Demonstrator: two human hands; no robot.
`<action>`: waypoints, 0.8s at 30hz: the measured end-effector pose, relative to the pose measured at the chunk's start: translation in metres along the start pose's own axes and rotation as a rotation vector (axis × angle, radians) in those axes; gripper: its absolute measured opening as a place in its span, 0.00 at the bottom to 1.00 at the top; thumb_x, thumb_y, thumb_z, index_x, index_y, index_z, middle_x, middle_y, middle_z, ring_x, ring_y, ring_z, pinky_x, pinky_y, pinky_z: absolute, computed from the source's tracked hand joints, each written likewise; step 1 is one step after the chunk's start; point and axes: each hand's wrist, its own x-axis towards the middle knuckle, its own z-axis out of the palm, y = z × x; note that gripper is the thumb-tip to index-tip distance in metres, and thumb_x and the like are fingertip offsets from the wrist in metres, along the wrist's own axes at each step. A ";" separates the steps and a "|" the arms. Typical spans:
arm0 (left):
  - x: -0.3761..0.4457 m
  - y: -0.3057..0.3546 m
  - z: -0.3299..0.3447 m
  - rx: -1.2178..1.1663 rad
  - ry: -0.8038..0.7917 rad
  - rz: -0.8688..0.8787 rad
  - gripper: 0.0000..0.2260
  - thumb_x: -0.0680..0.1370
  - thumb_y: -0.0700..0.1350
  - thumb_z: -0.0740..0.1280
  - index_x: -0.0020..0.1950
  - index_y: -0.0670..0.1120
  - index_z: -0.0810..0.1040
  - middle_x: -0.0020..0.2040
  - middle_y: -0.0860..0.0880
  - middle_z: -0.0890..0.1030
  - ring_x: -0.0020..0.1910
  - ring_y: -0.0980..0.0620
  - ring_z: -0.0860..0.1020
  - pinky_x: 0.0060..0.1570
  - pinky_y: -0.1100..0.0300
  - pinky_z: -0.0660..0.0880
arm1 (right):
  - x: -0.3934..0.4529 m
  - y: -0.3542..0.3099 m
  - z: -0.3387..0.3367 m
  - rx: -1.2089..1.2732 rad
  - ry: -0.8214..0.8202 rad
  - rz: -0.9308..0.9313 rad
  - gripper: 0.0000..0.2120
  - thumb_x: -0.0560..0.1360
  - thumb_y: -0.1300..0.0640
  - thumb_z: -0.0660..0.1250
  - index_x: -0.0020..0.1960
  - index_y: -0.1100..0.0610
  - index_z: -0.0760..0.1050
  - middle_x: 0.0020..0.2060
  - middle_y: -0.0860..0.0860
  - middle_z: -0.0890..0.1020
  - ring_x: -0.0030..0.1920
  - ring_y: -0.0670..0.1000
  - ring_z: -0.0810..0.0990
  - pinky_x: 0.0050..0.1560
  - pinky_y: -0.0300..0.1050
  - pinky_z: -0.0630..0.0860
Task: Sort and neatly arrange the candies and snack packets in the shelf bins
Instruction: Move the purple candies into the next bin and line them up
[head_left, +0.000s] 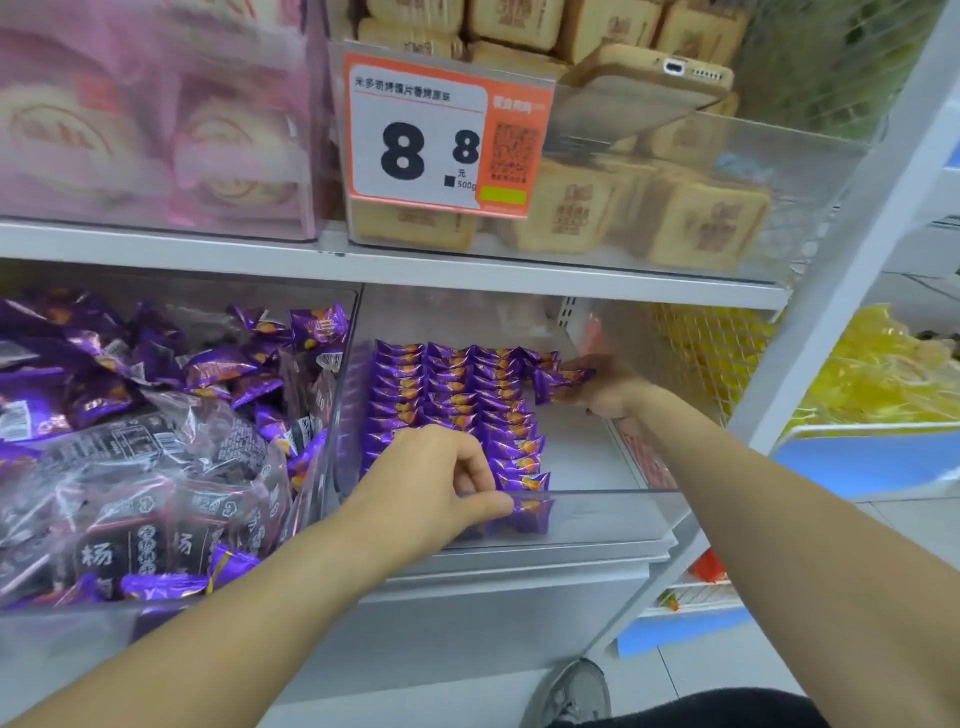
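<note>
Left hand (441, 473) pinches the nearest purple candy packet (530, 512) at the clear bin (613, 514) front wall.
Packets look light, soft and slippery; hold by the crimped end. Neat rows (452, 400) fill the bin's left half. Right hand (605, 387), arm extended to the far right, grips another packet (561, 382). Loose packets (156, 415) fill the left bin.

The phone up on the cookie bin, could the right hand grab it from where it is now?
Probably not yet: the right hand is low inside the clear bin, holding a purple candy, with the shelf between it and the phone.
</note>
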 end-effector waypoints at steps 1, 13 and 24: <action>0.000 -0.001 0.000 0.002 0.002 0.000 0.09 0.68 0.53 0.79 0.37 0.51 0.81 0.32 0.55 0.81 0.33 0.61 0.76 0.38 0.65 0.75 | 0.002 -0.001 0.004 0.008 0.003 0.016 0.24 0.73 0.56 0.76 0.66 0.57 0.75 0.52 0.51 0.79 0.49 0.49 0.77 0.51 0.42 0.74; 0.002 -0.003 0.006 0.035 0.021 -0.015 0.09 0.70 0.53 0.77 0.37 0.52 0.79 0.33 0.57 0.81 0.35 0.61 0.77 0.40 0.59 0.78 | 0.023 0.000 0.024 0.044 0.038 0.067 0.22 0.71 0.64 0.76 0.61 0.59 0.72 0.44 0.48 0.80 0.47 0.47 0.79 0.57 0.42 0.78; 0.003 -0.004 0.005 0.031 0.030 -0.006 0.08 0.70 0.53 0.77 0.37 0.52 0.80 0.33 0.57 0.80 0.36 0.61 0.78 0.40 0.58 0.78 | 0.025 0.004 0.024 0.100 0.128 0.073 0.31 0.63 0.60 0.82 0.62 0.61 0.73 0.55 0.55 0.82 0.54 0.54 0.82 0.56 0.49 0.81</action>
